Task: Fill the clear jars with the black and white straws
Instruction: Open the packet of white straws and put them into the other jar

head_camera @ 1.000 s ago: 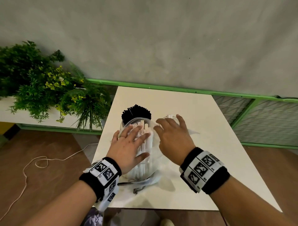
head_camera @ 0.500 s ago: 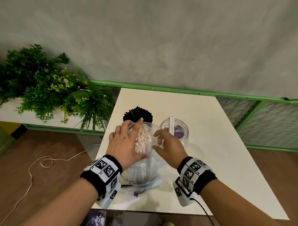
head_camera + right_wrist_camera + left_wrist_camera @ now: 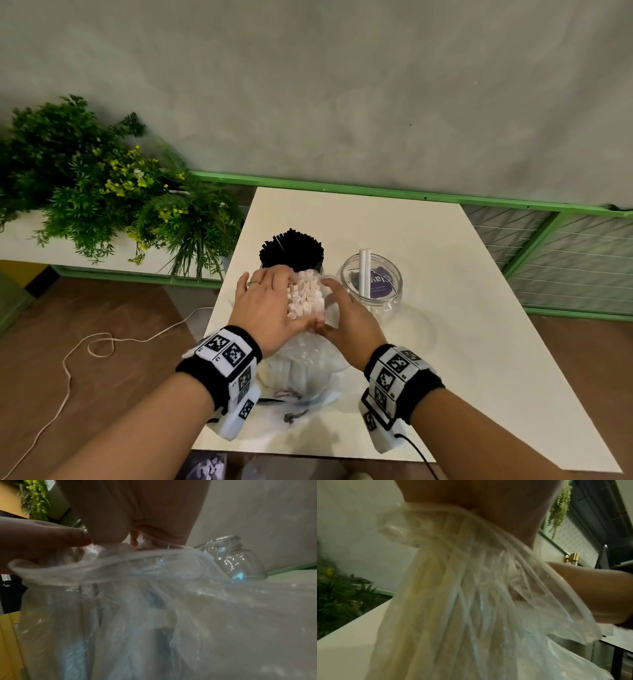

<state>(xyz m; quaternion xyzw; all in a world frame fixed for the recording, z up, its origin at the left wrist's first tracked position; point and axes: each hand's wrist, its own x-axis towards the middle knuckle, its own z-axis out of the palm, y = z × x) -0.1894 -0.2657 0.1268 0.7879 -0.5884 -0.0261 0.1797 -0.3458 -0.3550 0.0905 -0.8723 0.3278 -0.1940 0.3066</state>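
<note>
While both hands point(image 3: 270, 315) point(image 3: 346, 318) clasp the plastic bag point(image 3: 301, 370), white straws point(image 3: 306, 298) (open-ended, tightly bunched) poke upright between curled fingers.

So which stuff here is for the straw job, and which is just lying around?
For the job:
white straws
plastic bag
black straws
clear jar
left hand
right hand

Lying about:
plants
white cord

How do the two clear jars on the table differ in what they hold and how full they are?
The left jar is packed with black straws that hide its mouth; the right jar holds only two white straws and is otherwise nearly empty. The left jar's straws fan out in a dense bundle; the right jar's lean together against its far rim. A purple label shows through the right jar; none shows on the left. Both stand upright on the white table.
</note>
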